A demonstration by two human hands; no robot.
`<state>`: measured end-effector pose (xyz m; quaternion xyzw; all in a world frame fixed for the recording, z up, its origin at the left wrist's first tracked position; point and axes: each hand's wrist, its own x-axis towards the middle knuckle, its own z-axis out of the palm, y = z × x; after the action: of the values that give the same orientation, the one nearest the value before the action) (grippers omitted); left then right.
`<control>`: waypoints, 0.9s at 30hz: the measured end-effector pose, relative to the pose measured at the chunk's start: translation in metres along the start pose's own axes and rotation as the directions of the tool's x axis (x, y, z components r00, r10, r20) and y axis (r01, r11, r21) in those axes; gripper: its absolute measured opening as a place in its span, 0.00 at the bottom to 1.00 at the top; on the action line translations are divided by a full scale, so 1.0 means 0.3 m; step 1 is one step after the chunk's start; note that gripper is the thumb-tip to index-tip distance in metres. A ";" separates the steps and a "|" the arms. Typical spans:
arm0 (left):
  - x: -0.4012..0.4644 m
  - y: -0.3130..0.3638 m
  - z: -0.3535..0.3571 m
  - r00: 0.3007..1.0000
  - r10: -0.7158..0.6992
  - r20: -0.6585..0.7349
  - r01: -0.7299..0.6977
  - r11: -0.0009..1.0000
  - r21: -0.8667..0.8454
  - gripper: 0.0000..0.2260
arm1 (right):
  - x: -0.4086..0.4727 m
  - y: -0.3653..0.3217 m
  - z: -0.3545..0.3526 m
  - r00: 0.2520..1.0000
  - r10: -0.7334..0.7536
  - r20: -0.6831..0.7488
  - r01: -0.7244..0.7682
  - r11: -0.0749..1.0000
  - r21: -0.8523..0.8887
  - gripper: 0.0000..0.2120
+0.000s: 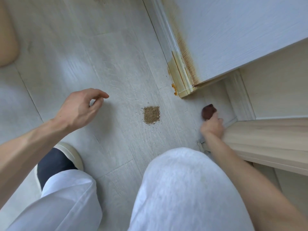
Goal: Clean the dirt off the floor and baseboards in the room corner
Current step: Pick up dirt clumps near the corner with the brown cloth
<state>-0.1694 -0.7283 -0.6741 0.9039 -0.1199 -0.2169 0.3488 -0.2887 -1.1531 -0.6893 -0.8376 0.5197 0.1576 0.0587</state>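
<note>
On the pale wood-grain floor (pixel 103 60) of a room corner, a person crouches, white-trousered knees (pixel 186 189) low in view and a dark sock in a light slipper (pixel 66 157) at lower left. A white wall panel (pixel 241 34) runs along the upper right; its baseboard (pixel 168 34) is streaked orange-brown, heaviest at the outer corner end (pixel 181 82), with a small orange blot on the floor just beside it. A second baseboard (pixel 240 97) lines the recess to the right, beside a light wooden ledge (pixel 266 135). Left hand (pixel 80 109): hovers above the floor, grip loose, fingers relaxed and slightly curled, holding nothing. Right hand (pixel 212 126): grip closed round a dark reddish-brown object (pixel 208 111), blurred, identity cannot be told; it is down at the floor in the recess, near the second baseboard. Between the hands, well apart from both, a small heap of brown dirt (pixel 151 115) lies on the floor, loose grains scattered round it.
</note>
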 end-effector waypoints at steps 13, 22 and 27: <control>0.003 0.028 -0.019 0.999 -0.003 -0.041 0.002 1.000 -0.025 0.11 | 0.075 -0.020 -0.109 0.995 -0.079 -0.062 0.095 0.937 0.335 0.16; -0.058 -0.033 -0.020 0.999 -0.032 -0.038 0.031 0.999 -0.020 0.11 | 0.082 -0.117 0.022 0.952 -0.299 -0.069 0.303 0.951 0.058 0.26; -0.053 -0.009 -0.027 0.999 -0.031 -0.024 0.031 0.999 -0.025 0.12 | -0.237 -0.072 0.120 0.838 -0.540 0.076 0.518 0.831 0.201 0.24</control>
<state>-0.1793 -0.7159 -0.6658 0.9038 -0.0990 -0.2129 0.3578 -0.3061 -1.0732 -0.7016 -0.9285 0.2738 0.1436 0.2058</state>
